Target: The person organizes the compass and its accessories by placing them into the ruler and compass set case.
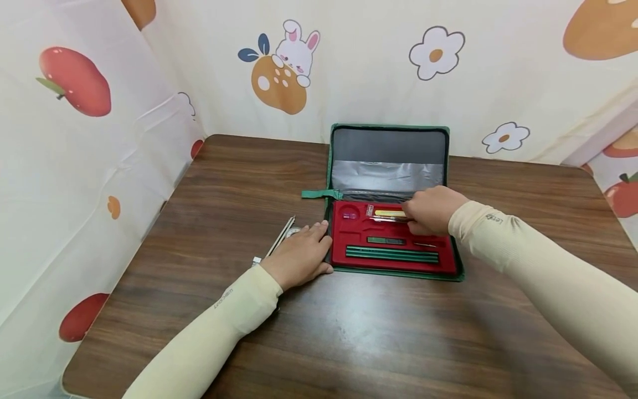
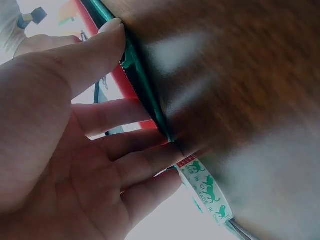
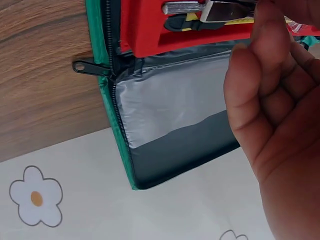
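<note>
Red tray (image 1: 356, 228) sits in the open case (image 1: 389, 145), right of centre on the worktop (image 1: 359, 343). Right grip (image 1: 431, 209) pinches a metal tool (image 3: 227, 10) at the tray's far right, just beside the yellow cutter (image 1: 389, 213). Main risk: tool snags and flips the cutter out; off-centre pinch could slip. Left grip (image 1: 301, 252), fingers straight, touches the case's left edge; light pressure might let it slide.

brown wood-grain table (image 1: 239, 183) | open green case (image 1: 389, 145) | printed tape roll (image 2: 207, 192) | slim tool (image 1: 280, 235)
</note>
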A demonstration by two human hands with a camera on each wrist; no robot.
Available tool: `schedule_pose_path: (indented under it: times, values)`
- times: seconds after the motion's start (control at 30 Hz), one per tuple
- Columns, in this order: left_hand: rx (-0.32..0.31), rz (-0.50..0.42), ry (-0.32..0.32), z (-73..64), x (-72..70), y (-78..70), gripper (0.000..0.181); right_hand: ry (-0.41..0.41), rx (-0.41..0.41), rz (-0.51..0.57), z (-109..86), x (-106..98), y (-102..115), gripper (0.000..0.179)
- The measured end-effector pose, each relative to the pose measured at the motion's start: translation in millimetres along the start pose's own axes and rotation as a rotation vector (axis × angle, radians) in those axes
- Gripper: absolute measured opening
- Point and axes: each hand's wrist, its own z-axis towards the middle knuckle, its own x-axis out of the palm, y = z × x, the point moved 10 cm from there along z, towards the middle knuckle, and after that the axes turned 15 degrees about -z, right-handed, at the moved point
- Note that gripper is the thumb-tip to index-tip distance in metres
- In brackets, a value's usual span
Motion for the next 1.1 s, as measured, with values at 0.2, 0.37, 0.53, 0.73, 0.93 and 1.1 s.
schedule_pose_path:
  times: [0.2, 0.37, 0.53, 0.73, 0.93, 1.1]
  values:
    - [0.0, -0.012, -0.002, -0.6, -0.7, 0.3, 0.053, 0.023, -0.011, 0.013, 4.3, 2.6, 3.0, 0.014]
    - [0.007, -0.014, 0.003, 0.4, -0.7, -0.5, 0.053, 0.022, -0.018, 0.0, 6.1, 2.1, 8.3, 0.013]
    - [0.001, -0.016, 0.005, 0.5, 0.0, 0.9, 0.054, 0.005, -0.004, -0.032, 5.8, 0.7, 10.1, 0.015]
    - [-0.008, -0.014, 0.006, 0.8, 0.8, 3.2, 0.056, -0.022, 0.004, -0.043, 2.9, -1.7, 12.5, 0.016]
    - [-0.009, -0.011, 0.009, 1.1, 1.8, 3.9, 0.056, -0.043, 0.014, -0.048, 0.0, -4.8, 14.7, 0.015]
    - [0.003, -0.012, 0.005, 0.8, 1.3, 2.5, 0.056, -0.064, 0.019, -0.073, -3.2, -5.1, 17.5, 0.014]
